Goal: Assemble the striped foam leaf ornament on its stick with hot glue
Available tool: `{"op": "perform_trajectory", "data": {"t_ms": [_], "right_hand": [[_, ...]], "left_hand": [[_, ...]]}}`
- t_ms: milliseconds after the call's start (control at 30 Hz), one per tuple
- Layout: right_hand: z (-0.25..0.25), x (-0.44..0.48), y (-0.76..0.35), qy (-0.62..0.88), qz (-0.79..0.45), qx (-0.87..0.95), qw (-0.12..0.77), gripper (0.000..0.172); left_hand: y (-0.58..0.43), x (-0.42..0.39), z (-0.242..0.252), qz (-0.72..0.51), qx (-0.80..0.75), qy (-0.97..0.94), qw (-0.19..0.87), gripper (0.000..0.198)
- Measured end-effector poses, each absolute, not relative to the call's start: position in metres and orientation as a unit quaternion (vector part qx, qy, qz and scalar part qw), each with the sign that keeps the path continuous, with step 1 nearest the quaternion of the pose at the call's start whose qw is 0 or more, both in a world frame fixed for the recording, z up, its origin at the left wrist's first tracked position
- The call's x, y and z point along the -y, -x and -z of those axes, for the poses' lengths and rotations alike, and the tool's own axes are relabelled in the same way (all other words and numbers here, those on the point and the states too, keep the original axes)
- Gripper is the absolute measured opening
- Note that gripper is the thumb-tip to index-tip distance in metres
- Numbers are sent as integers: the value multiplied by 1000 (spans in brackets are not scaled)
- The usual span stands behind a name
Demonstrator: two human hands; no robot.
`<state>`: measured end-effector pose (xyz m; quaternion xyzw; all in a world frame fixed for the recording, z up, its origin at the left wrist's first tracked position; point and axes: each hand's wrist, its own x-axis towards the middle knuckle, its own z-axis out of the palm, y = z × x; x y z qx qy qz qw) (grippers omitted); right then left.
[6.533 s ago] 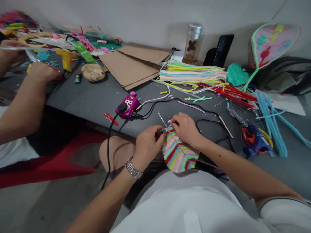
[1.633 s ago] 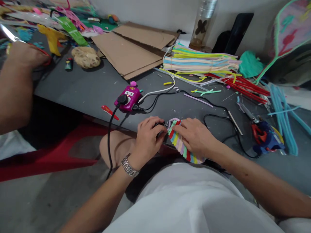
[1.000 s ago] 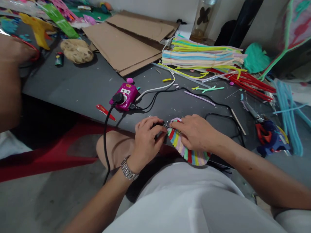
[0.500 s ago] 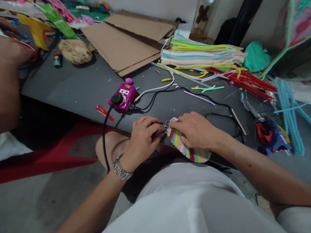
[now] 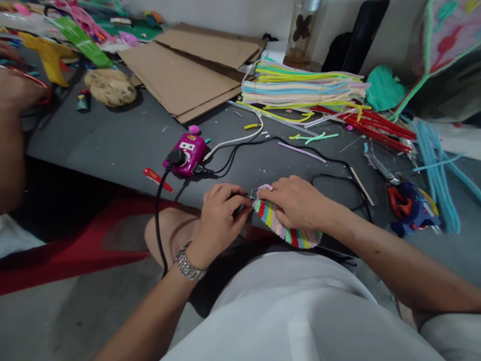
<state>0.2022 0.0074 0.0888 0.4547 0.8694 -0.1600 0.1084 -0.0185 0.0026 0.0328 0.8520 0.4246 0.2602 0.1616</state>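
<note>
At the table's near edge, my right hand is closed over a striped piece made of fuzzy pipe cleaners in red, yellow, blue, green, pink and lilac. Its far end hangs toward my lap. A thin metal wire sticks out of the piece's left end, beside a bent pink pipe cleaner end. My left hand, with a metal watch on the wrist, pinches the wire between thumb and fingers. The fingertips partly hide what lies there.
A purple power socket with black cords stands left of centre. Pipe cleaner bundles, red ones and cardboard sheets lie behind. Pliers rest at right. A co-worker's hand is at far left, near a yellow glue gun.
The view has shifted slightly, so the table things appear a little further left. Both hands keep their grip on the striped piece and wire, almost unmoved.
</note>
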Motion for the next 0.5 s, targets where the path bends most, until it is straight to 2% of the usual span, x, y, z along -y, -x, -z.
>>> {"op": "perform_trajectory", "data": {"t_ms": [333,500], "right_hand": [[-88,-8,-203,-458,161,-870,89,39],[-93,-3,-202,-469,166,-863,81,45]], "left_hand": [[16,-4,-32,-252,-440,-844,173,12],[20,-9,-26,-277,-406,-854,171,14]]}}
